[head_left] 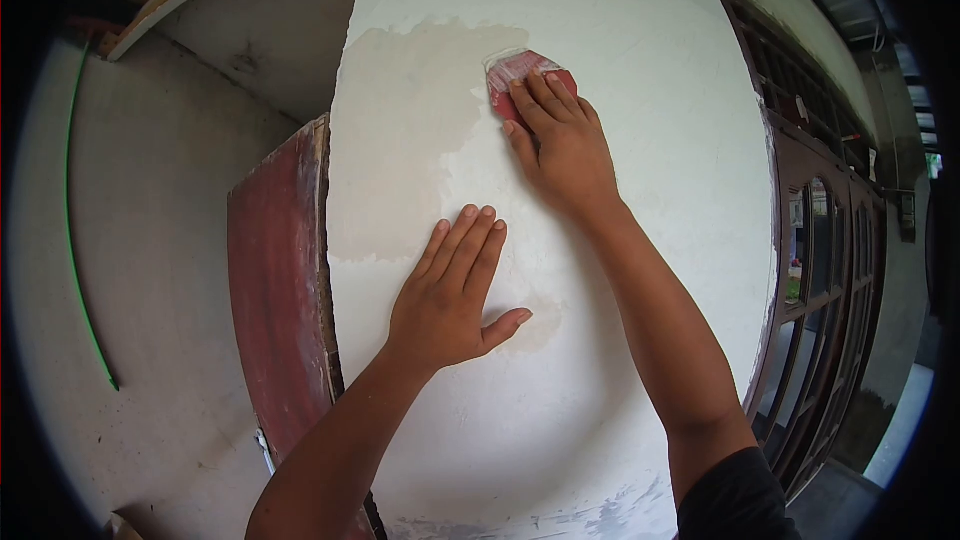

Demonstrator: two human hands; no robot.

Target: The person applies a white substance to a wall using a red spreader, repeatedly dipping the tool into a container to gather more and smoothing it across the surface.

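A white-coated wall panel (pixel 640 170) fills the middle of the view, with a ragged-edged beige patch (pixel 400 130) on its upper left. My right hand (pixel 560 135) presses a flat red putty spreader (pixel 510 70) against the wall at the patch's right edge. White putty smears the spreader's face, and a thin ridge shows along its upper left edge. Lower and to the left, my left hand (pixel 445 290) rests flat on the wall, fingers together and pointing up, thumb out to the right. It holds nothing. A smaller faint beige spot (pixel 540 325) lies by that thumb.
Left of the wall stands a dark red door panel (pixel 280 210) with a metal handle (pixel 264 448). A green cord (pixel 72 230) hangs on the grey wall further left. On the right are dark wooden frames with glass panes (pixel 815 230).
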